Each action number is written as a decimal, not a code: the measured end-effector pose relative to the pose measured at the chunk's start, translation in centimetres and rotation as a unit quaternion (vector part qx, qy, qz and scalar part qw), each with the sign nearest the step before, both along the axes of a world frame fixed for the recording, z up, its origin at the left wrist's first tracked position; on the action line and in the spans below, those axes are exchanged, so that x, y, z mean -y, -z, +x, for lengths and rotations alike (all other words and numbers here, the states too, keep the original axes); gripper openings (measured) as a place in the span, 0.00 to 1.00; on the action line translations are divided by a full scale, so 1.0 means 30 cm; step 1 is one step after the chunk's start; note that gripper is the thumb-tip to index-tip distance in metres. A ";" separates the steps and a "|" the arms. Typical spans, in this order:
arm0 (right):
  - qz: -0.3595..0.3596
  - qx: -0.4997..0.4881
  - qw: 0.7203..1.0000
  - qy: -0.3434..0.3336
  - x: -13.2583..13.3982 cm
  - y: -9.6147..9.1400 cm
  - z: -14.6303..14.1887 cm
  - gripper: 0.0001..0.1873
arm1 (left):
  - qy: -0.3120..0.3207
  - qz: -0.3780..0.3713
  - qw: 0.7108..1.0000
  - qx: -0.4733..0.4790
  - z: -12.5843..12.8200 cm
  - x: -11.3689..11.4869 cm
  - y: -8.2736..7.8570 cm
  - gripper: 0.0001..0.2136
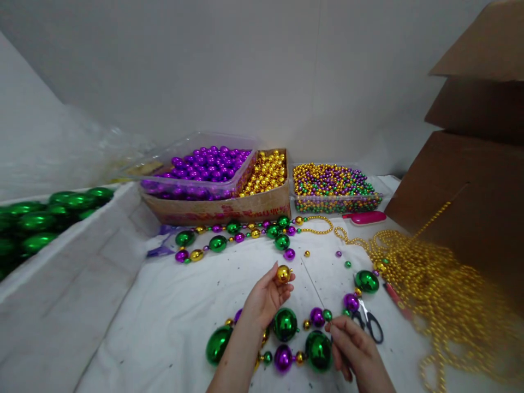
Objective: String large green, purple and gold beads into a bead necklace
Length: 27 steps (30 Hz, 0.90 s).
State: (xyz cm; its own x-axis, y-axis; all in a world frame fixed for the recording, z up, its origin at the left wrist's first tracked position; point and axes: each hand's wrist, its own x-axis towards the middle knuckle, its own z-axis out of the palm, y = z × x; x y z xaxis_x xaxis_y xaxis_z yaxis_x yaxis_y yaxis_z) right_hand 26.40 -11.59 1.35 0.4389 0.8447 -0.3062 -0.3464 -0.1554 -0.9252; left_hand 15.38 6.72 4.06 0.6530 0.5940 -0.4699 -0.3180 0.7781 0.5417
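My left hand [270, 295] holds a shiny gold ball [283, 274] between thumb and fingers, its other fingers loosely curled. With thumb and forefinger, my right hand [354, 346] pinches the near end of a thin straight needle-like wire [314, 285]. A small green bead [327, 315] is at the wire, just beyond my right fingertips. Below and between my hands lies a strand of large green, purple and gold balls, including a big green ball [318, 351] and a purple ball [283, 358]. My left forearm covers part of this strand. Scissors [371, 326] lie beside my right hand.
A finished-looking bead necklace [218, 243] lies farther back. Behind it stand a tub of purple balls [208, 166], a carton of gold balls [266, 170] and a tub of mixed beads [333, 185]. Gold bead chains [446, 289] heap at right; large green balls [39, 221] fill a left container.
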 end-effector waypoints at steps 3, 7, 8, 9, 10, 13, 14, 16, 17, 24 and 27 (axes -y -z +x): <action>0.002 0.004 1.000 -0.006 0.002 -0.010 -0.014 0.24 | -0.022 -0.023 0.999 0.033 -0.005 0.006 0.009 0.07; 0.001 0.014 1.000 -0.009 0.005 -0.029 -0.025 0.24 | -0.050 -0.046 0.994 0.085 0.001 0.018 0.015 0.06; -0.001 0.017 1.000 -0.010 0.007 -0.035 -0.028 0.24 | -0.055 -0.047 0.993 0.094 0.003 0.021 0.015 0.06; -0.004 0.022 1.000 -0.013 0.011 -0.040 -0.030 0.24 | -0.060 -0.048 0.992 0.099 0.006 0.024 0.015 0.06; -0.009 0.027 0.999 -0.018 0.015 -0.045 -0.032 0.24 | -0.064 -0.050 0.991 0.102 0.008 0.027 0.015 0.06; -0.031 0.047 0.998 -0.040 0.036 -0.056 -0.035 0.24 | -0.069 -0.058 0.990 0.106 0.010 0.032 0.013 0.06; -0.042 0.054 0.997 -0.047 0.045 -0.058 -0.035 0.24 | -0.070 -0.061 0.990 0.109 0.009 0.032 0.014 0.06; -0.069 0.069 0.993 -0.067 0.064 -0.061 -0.033 0.25 | -0.071 -0.064 0.988 0.117 0.006 0.033 0.016 0.06; -0.082 0.077 0.990 -0.079 0.072 -0.061 -0.032 0.25 | -0.072 -0.064 0.988 0.122 0.004 0.033 0.019 0.06; -0.111 0.102 0.985 -0.088 0.088 -0.065 -0.036 0.27 | -0.073 -0.037 0.990 0.118 -0.004 0.040 0.035 0.06; -0.109 0.104 0.984 -0.094 0.086 -0.070 -0.036 0.27 | -0.074 -0.033 0.989 0.120 -0.006 0.043 0.036 0.06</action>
